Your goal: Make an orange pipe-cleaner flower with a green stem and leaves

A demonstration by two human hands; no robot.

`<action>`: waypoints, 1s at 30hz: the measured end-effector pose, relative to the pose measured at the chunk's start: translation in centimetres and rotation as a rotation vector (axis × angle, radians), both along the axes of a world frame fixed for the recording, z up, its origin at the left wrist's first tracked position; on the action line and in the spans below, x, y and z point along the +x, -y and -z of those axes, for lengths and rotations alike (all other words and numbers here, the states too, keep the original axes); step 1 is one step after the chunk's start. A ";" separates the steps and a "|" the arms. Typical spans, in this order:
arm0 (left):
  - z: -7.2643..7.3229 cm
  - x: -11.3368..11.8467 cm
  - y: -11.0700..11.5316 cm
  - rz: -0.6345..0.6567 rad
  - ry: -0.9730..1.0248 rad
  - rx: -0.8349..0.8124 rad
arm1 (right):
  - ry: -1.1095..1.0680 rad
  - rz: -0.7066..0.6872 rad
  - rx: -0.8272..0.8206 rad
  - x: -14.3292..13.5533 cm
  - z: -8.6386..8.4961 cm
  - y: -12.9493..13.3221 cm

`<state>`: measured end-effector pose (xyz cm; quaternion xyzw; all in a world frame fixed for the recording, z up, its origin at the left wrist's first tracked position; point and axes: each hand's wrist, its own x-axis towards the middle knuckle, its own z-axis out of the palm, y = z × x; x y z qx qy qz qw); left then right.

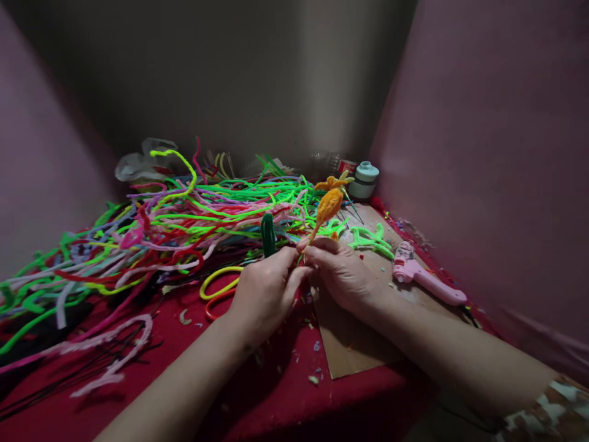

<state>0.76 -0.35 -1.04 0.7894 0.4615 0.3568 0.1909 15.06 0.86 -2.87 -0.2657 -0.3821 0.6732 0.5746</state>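
Note:
An orange pipe-cleaner flower bud (329, 207) points up and away from me, its narrow stem end between both hands. My right hand (343, 270) pinches the base of the bud. Close beside it, my left hand (267, 285) is closed with its fingertips at the stem below; the exact grip is partly hidden. A dark green looped pipe-cleaner piece (267, 235) rises just behind my left hand, and I cannot tell whether that hand holds it. Beyond the bud lies an orange pipe-cleaner flower (332, 183).
A large heap of colourful pipe cleaners (221, 209) covers the left and back. Yellow and red scissor-like handles (221, 283) lie beside my left hand. On the right are a cardboard sheet (354, 350), green pieces (372, 239), a pink glue gun (426, 277) and a pale bottle (365, 180).

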 end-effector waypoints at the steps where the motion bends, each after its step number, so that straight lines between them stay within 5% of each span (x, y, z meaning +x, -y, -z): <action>1: 0.4 0.0 0.0 -0.012 -0.067 0.084 | 0.008 0.015 -0.017 0.0 0.0 0.0; 5: 1.0 0.0 -0.1 -0.001 -0.030 0.077 | 0.088 0.010 0.040 0.3 0.2 -0.3; 13: -1.6 -0.3 -0.2 0.191 0.506 -0.534 | 0.159 -0.091 0.202 1.0 0.5 -0.6; 20: -0.6 -0.7 -0.8 0.381 0.778 -0.892 | 0.168 -0.140 0.247 1.0 0.2 -0.5; 25: -0.6 -0.8 -0.9 0.402 0.779 -0.940 | 0.114 -0.176 0.218 0.9 0.1 -0.5; 30: -1.9 -0.5 -0.6 0.205 0.547 -0.752 | 0.108 -0.081 0.143 0.8 0.4 -0.7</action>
